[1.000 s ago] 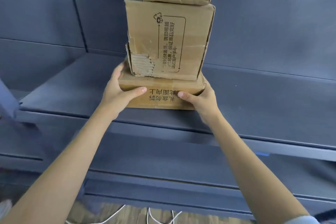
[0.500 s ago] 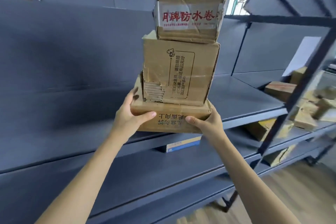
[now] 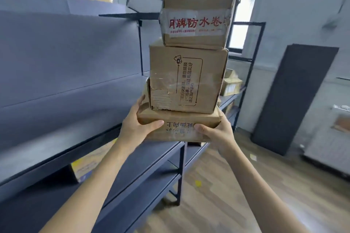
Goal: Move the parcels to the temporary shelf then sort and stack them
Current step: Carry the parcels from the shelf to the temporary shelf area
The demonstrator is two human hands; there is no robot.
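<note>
I carry a stack of three cardboard parcels in front of me, clear of the shelf. The flat bottom parcel (image 3: 180,125) bears black print on its front. My left hand (image 3: 135,126) grips its left end, thumb across the front. My right hand (image 3: 216,133) grips its right end the same way. On it stands a larger parcel (image 3: 187,79) with a torn lower left corner. A smaller parcel (image 3: 197,19) with red characters on white tape tops the stack, tilted slightly.
A dark blue metal shelf unit (image 3: 66,73) runs along my left, with a blue and yellow box (image 3: 89,164) on a lower level. Further parcels (image 3: 230,83) lie on a rack behind the stack. A dark panel (image 3: 293,100) leans on the right wall. Wooden floor lies below.
The stack has come off the shelf and swung to the right with my turn. Both hands keep the same grip on the bottom parcel.
</note>
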